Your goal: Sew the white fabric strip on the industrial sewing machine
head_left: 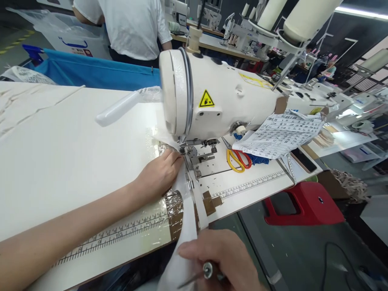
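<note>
Beside the needle area of a white sewing machine (224, 97), my left hand (163, 171) presses closed fingers onto a strip of white fabric (188, 210). The fabric runs under the presser foot area and hangs over the table's front edge. A narrower white band (200, 206) passes through a metal guide (189, 182) just right of it. Lower down, my right hand (227, 258) is closed round a small pointed metal tool (207, 270) with a round metal end; its exact kind is unclear. The thumb of that hand lies against the hanging fabric.
Yellow-and-red-handled scissors (236, 160) lie right of the needle, near a handwritten sheet (279, 133) and a phone (304, 160). Ruler tapes (121, 234) line the table's front edge. A red stool (315, 204) stands at right. Behind the blue cloth bin (100, 70) is a person (130, 28).
</note>
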### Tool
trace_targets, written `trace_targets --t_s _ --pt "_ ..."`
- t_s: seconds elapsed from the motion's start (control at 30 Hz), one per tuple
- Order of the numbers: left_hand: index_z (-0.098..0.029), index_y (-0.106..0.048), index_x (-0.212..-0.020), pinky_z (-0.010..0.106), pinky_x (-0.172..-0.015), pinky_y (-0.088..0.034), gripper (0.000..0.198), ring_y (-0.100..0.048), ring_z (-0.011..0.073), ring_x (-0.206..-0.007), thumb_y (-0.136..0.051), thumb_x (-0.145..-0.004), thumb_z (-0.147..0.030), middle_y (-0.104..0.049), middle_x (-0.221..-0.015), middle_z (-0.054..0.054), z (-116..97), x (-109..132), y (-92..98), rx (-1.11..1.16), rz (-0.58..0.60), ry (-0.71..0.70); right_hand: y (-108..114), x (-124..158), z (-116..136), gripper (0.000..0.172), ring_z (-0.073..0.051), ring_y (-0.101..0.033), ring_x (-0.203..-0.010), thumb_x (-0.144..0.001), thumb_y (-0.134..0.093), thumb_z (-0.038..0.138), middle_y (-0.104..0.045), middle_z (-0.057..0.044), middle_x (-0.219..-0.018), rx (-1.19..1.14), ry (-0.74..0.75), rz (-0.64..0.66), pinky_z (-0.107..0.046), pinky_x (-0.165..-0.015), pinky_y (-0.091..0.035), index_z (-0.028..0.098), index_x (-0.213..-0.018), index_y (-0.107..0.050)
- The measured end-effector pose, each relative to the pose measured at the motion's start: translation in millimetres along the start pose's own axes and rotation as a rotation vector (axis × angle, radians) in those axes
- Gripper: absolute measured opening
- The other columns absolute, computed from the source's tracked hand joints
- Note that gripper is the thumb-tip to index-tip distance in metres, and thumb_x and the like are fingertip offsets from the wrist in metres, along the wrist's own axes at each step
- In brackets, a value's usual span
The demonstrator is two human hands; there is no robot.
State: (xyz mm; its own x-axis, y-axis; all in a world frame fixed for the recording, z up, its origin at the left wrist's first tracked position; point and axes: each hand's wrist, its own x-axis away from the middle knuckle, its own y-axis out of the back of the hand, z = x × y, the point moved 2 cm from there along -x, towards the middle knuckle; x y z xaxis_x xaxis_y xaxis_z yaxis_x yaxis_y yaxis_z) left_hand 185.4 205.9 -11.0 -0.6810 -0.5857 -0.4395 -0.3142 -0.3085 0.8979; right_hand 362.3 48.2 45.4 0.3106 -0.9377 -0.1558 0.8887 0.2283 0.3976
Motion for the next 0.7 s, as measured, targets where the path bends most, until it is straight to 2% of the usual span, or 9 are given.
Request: trace_targets --t_s 0.03,0.1,0.17,0.23,0.37,0.47,0.53,0.6,0.7 --pt "-0.001 -0.065 -0.108 0.036 -0.071 -0.058 0.031 -0.057 0.0263 -0.091 -0.036 -0.098 -0.005 -0.062 -0.103 0.019 2.8 -2.8 -1.1 -0.035 0.02 -0.016 1.0 -7.2 4.1 0.029 -0.02 -0.067 -0.066 -0.1 -0.058 0.031 -0.07 -0.002 -0.08 -0.028 0.043 0.052 -0.027 -0.064 -0.057 0.037 -0.125 -0.071" --pt "-0.003 -0.066 -0.1 0.034 -0.065 -0.057 0.031 -0.056 0.0239 -0.08 -0.036 -0.096 -0.001 -0.063 -0.093 0.016 7.5 -8.8 -2.5 -0.121 0.086 -0.048 0.5 -15.7 9.1 0.028 -0.019 -0.067 -0.067 -0.102 -0.055 0.033 -0.072 -0.003 -0.086 -0.056 0.077 0.068 -0.027 -0.064 -0.057 0.035 -0.126 -0.071" --pt "-0.006 -0.067 -0.094 0.032 -0.062 -0.055 0.033 -0.056 0.0223 -0.075 -0.035 -0.096 0.001 -0.064 -0.089 0.014 11.1 -13.5 -2.7 -0.179 0.115 -0.073 -3.1 -16.2 8.0 0.028 -0.019 -0.067 -0.069 -0.104 -0.051 0.035 -0.072 -0.003 -0.09 -0.052 0.052 -0.001 -0.026 -0.065 -0.056 0.033 -0.125 -0.071" --pt "-0.009 -0.068 -0.092 0.032 -0.062 -0.055 0.032 -0.058 0.0222 -0.078 -0.036 -0.098 -0.002 -0.066 -0.091 0.013 14.8 -15.0 -2.7 -0.159 0.07 -0.065 -8.3 -12.6 -0.8 0.029 -0.019 -0.066 -0.07 -0.106 -0.047 0.038 -0.07 -0.003 -0.085 -0.012 0.01 -0.058 -0.026 -0.067 -0.054 0.032 -0.124 -0.07" --pt "-0.012 -0.068 -0.096 0.033 -0.061 -0.054 0.028 -0.063 0.0236 -0.086 -0.041 -0.103 -0.019 -0.068 -0.098 0.012 26.8 -9.4 -7.4 0.044 -0.045 0.039 -12.4 -14.2 -34.7 0.032 -0.018 -0.061 -0.061 -0.108 -0.039 0.033 -0.063 -0.001 -0.07 0.178 -0.023 -0.082 -0.027 -0.065 -0.047 0.02 -0.129 -0.061" --pt "-0.016 -0.067 -0.098 0.033 -0.066 -0.055 0.03 -0.065 0.0221 -0.089 -0.042 -0.104 -0.031 -0.068 -0.101 0.01 36.6 -4.4 -13.9 0.237 -0.087 0.067 -8.6 -27.8 -58.1 0.034 -0.017 -0.058 -0.055 -0.108 -0.033 0.027 -0.066 -0.004 -0.076 0.375 -0.067 -0.18 -0.027 -0.054 -0.039 0.01 -0.128 -0.055" --pt "-0.018 -0.066 -0.099 0.033 -0.071 -0.055 0.029 -0.065 0.0211 -0.092 -0.044 -0.103 -0.037 -0.068 -0.104 0.008 41.3 -2.5 -16.9 0.362 -0.128 0.042 -7.6 -39.1 -65.9 0.034 -0.017 -0.057 -0.052 -0.107 -0.031 0.023 -0.068 -0.006 -0.08 0.494 -0.068 -0.253 -0.028 -0.049 -0.033 0.009 -0.126 -0.055" --pt "-0.019 -0.064 -0.1 0.033 -0.076 -0.055 0.026 -0.066 0.0208 -0.095 -0.047 -0.102 -0.038 -0.067 -0.106 0.007 44.1 -1.6 -18.5 0.452 -0.158 0.012 -9.4 -50.0 -68.1 0.032 -0.017 -0.06 -0.054 -0.105 -0.031 0.019 -0.07 -0.007 -0.083 0.57 -0.014 -0.301 -0.029 -0.048 -0.034 0.01 -0.123 -0.056" --pt "-0.021 -0.064 -0.101 0.033 -0.08 -0.055 0.019 -0.066 0.0209 -0.098 -0.05 -0.1 -0.034 -0.068 -0.106 0.006 46.1 -1.4 -18.6 0.511 -0.155 0.004 -14.6 -63.0 -67.6 0.03 -0.019 -0.068 -0.069 -0.105 -0.035 0.017 -0.072 -0.008 -0.09 0.626 0.089 -0.35 -0.029 -0.054 -0.041 0.011 -0.122 -0.058"
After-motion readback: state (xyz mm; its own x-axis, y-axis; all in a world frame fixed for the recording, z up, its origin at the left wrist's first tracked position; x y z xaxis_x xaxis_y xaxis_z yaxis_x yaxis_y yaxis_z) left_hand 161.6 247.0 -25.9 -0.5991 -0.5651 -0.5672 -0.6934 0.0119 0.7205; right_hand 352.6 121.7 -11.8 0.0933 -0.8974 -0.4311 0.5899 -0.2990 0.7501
